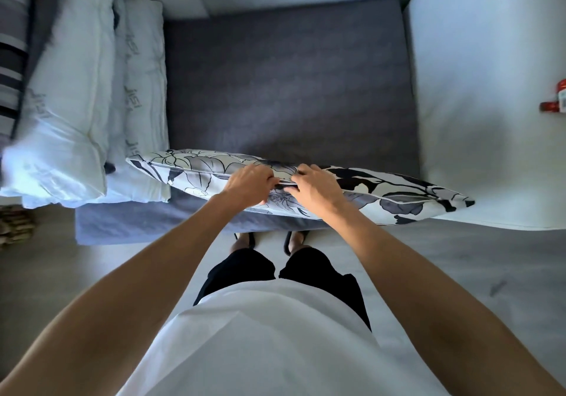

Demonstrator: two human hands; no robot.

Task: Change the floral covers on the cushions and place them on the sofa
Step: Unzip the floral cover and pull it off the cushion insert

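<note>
A cushion in a black, grey and white floral cover [398, 199] lies flat along the front edge of the grey sofa seat [288, 89]. My left hand [249, 182] and my right hand [315, 187] meet at the middle of its near edge, both with fingers curled and pinching the cover's seam. A short dark gap shows in the seam between my hands. At the left of the seat, two bare white cushion inserts [73, 98] lean stacked against each other.
The white sofa arm [477, 89] stands at the right, with a red object [556, 101] at the frame's right edge. A striped grey fabric [12, 52] lies at the far left. My feet stand on the pale floor [459, 257] below the seat.
</note>
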